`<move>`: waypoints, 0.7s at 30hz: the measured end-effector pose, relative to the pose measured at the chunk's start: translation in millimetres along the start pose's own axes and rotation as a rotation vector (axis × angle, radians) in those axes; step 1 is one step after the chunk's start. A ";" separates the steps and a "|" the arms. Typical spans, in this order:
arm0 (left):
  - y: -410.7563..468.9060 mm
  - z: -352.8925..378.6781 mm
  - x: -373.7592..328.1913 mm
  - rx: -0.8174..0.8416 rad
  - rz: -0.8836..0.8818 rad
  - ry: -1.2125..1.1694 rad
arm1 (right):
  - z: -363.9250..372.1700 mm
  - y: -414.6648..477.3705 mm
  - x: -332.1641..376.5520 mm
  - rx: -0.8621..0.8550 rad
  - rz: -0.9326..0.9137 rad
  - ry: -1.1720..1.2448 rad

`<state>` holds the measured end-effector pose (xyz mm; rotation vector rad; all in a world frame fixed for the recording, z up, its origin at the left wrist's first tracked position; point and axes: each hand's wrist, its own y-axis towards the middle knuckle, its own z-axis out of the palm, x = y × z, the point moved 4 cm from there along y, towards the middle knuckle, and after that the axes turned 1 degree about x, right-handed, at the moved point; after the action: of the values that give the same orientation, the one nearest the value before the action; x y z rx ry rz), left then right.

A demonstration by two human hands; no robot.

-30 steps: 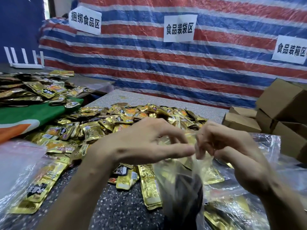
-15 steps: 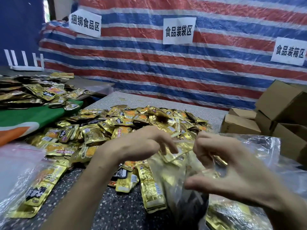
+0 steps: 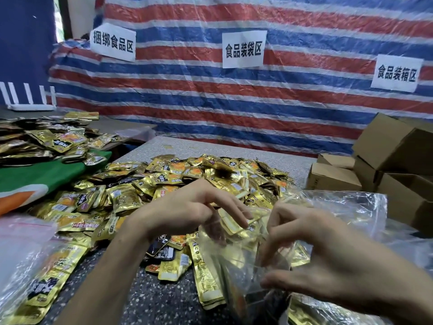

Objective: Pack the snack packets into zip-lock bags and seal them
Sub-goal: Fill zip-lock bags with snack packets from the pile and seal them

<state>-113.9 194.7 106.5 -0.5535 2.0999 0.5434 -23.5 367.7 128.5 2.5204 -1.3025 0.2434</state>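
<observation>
1. A red, white and blue striped tarp covers the far wall.
2. A speckled table runs from the near edge to the tarp.
3. A heap of gold snack packets lies across the middle of the table, spreading left towards a green cloth.
4. Brown cardboard boxes are stacked at the far right.
5. A filled plastic bag of gold packets lies at the near left.
6. The clear zip-lock bag stands near the centre, between the two hands, with gold packets showing through its film.
7. The right hand grips the bag's right side, its fingers curled above and its thumb below the plastic.
8. The left hand is at the bag's mouth, its fingers bent over packets there; whether it pinches them cannot be told, as the thumb is hidden.
9. Three white paper signs with black characters hang on the tarp.
</observation>
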 end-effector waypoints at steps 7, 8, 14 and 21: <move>1.9 -10.1 5.9 -0.051 -0.058 0.017 | -15.9 -6.7 16.1 -0.036 -0.110 0.051; 2.8 -11.4 6.8 -0.050 -0.104 0.053 | -18.3 -8.9 16.1 -0.063 -0.117 0.043; -28.2 -28.1 -8.2 -0.177 0.013 0.314 | -35.1 -23.0 5.8 -0.350 -0.070 -0.092; -34.9 -32.7 -16.7 -0.235 0.039 0.378 | -42.5 -32.3 -17.1 -0.222 0.035 0.050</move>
<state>-106.4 151.2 131.4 -0.8010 2.4219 0.7619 -7.6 412.7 157.9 2.2941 -1.2791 0.1580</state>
